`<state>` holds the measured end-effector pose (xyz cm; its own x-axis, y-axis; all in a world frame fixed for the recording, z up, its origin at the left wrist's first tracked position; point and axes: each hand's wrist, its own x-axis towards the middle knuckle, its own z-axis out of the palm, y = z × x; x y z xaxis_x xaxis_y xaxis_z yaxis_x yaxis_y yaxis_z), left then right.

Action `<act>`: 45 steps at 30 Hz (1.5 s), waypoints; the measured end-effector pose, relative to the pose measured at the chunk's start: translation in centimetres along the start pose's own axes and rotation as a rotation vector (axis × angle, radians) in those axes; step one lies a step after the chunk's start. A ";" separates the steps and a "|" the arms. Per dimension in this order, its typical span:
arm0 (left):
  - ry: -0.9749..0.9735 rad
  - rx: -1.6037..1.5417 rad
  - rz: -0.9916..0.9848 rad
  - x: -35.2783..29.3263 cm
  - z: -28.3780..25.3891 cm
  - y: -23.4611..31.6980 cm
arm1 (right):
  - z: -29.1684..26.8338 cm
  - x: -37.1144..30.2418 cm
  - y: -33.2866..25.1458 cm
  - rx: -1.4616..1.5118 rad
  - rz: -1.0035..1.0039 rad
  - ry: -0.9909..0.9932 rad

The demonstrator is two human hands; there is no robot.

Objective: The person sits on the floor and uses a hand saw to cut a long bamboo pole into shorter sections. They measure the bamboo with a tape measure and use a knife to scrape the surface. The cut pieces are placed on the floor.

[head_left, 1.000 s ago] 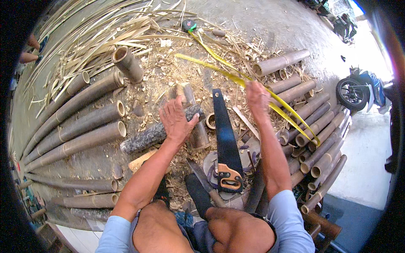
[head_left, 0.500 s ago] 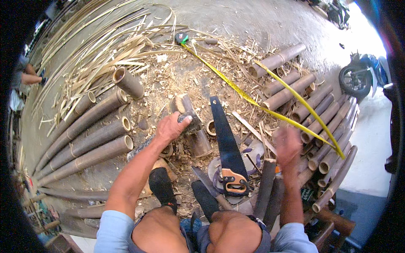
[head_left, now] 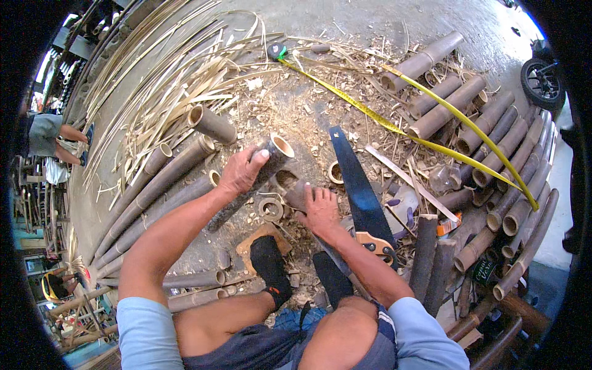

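Littered concrete floor [head_left: 277, 111]: left hand [head_left: 242, 172] grips a bamboo tube [head_left: 246, 185], right hand [head_left: 320, 209] covers another's end.

We extend our left arm forward from the lower left, elbow slightly bent, forearm bare below a light blue sleeve. Our left hand [head_left: 242, 172] is closed in a grip, fingers [head_left: 256, 157] wrapped over. Our right arm reaches a shorter way, wrist bent. Our right hand [head_left: 320, 209] lies palm down, fingers [head_left: 313, 194] curled forward and pressing.
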<state>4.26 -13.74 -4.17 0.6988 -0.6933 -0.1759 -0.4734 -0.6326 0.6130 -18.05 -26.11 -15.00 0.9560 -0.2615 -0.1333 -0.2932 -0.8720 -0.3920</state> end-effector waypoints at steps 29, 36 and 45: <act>0.000 0.184 -0.166 0.7 10.1 -0.5 | -7.1 -22.5 8.6 -0.295 -0.160 -0.184; -0.033 0.165 -0.214 -1.4 10.3 -1.1 | -8.3 -21.4 8.3 -0.127 0.113 0.011; -0.040 0.062 -0.222 -1.4 10.3 -1.1 | -14.5 -20.6 2.4 0.729 0.270 0.306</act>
<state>-1.69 -15.63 -12.58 0.7682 -0.5474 -0.3320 -0.3434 -0.7900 0.5078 -38.23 -28.85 -0.04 0.7821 -0.6158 -0.0953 -0.3476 -0.3042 -0.8869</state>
